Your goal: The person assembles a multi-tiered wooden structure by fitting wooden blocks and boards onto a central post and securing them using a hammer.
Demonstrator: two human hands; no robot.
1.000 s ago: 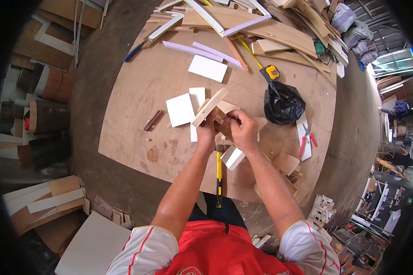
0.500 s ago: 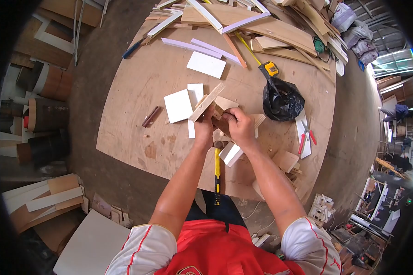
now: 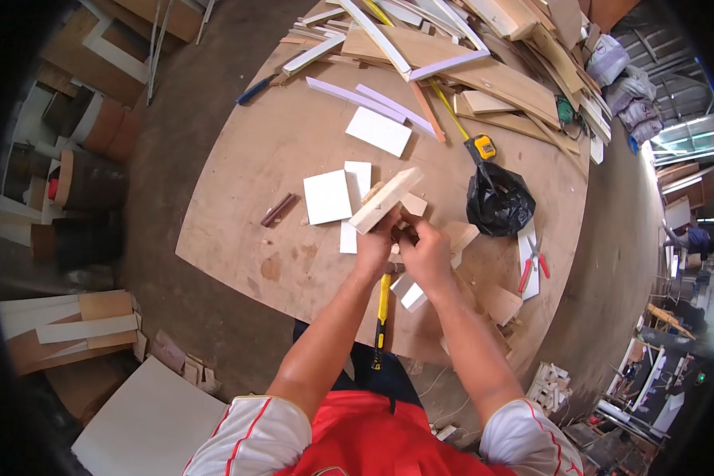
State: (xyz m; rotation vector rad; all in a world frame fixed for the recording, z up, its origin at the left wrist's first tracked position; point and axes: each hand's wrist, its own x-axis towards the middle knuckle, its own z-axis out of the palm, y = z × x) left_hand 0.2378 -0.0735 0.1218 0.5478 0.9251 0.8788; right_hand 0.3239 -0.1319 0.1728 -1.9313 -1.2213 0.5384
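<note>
My left hand [image 3: 375, 244] is closed around a short piece of wood [image 3: 385, 201], which tilts up to the right above the table. Close against it, my right hand [image 3: 425, 250] has its fingers curled and pinched at the lower side of the wood. What those fingertips hold is hidden. Just below my hands lies a hammer [image 3: 381, 313] with a yellow and black handle, its grip reaching past the table's front edge. White board pieces [image 3: 327, 197] lie left of the held wood.
On the wooden table [image 3: 230, 214] are a black plastic bag [image 3: 500, 202], a tape measure [image 3: 481, 147], red-handled pliers [image 3: 534, 266], a brown stick [image 3: 278, 209] and a blue-handled tool [image 3: 255, 90]. Piled planks [image 3: 468, 73] cover the far side. Board scraps [image 3: 496, 303] sit at right.
The view has shifted, so the table's things appear lower and to the right. The held wood has turned to show a broader face. Both hands stay together at it.
</note>
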